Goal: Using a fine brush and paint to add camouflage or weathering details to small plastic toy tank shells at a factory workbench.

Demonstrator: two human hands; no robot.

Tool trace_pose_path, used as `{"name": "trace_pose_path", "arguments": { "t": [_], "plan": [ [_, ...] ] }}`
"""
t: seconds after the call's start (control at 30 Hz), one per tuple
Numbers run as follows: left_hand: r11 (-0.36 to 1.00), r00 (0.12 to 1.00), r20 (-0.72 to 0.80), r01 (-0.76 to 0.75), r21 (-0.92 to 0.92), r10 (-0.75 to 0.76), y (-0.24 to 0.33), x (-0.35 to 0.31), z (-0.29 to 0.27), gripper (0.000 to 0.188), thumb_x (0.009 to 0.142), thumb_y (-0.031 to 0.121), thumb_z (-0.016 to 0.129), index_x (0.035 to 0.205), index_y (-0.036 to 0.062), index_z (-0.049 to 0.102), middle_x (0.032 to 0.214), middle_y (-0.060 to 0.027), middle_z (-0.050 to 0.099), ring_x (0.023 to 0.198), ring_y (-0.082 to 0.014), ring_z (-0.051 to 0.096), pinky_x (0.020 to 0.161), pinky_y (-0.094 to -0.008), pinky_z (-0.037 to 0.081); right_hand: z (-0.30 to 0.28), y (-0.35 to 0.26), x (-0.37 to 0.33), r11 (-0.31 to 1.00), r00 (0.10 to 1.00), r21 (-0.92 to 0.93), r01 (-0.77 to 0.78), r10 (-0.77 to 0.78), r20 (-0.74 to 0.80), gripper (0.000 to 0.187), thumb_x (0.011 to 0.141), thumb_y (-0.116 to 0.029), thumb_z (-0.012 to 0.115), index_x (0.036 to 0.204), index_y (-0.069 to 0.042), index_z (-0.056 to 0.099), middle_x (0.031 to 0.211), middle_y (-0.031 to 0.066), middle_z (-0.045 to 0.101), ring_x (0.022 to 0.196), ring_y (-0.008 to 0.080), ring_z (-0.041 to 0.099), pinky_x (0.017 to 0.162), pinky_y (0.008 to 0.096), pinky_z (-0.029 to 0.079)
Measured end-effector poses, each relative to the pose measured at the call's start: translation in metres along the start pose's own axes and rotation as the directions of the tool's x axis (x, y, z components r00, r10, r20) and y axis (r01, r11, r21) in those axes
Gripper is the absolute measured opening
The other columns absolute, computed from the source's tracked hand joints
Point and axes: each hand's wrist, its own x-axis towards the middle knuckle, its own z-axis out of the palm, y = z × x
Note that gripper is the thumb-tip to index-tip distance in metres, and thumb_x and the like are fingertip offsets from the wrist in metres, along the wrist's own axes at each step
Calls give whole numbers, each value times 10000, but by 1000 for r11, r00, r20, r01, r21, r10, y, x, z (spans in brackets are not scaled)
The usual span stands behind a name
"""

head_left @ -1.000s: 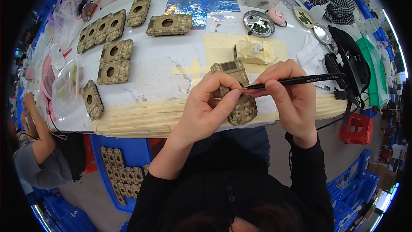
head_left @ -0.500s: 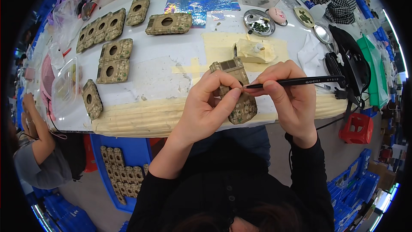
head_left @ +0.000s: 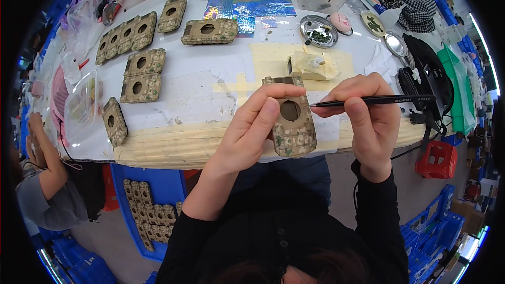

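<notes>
Just right of the frame's centre, your left hand (head_left: pixel 244 131) has its grip on a camouflaged model (head_left: pixel 294 135), long axis nearly top-to-bottom, dark-panelled end toward the top. Your right hand (head_left: pixel 374 123) pinches a black tool (head_left: pixel 384 100), tip beside the model; best brace both wrists, touch lightly.

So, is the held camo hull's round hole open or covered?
Open: the hull in the left hand shows a dark, recessed round hole, with no cover seen over it.
</notes>
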Motion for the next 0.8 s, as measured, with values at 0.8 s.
{"name": "trace_pose_path", "arguments": {
  "t": [0.8],
  "plan": [
    [806, 971, 69, 228, -547, -228, 5, 0, -7, 645, 949, 528, 292, 1445, 157, 114, 1212, -181, 504, 977, -230, 612, 615, -338, 594, 4, -15, 8, 986, 983, -162, -48, 75, 168, 89, 833, -65, 654, 888, 0, 628, 823, 76, 610, 745, 151, 584, 672, 260, 450]
  ]
}}
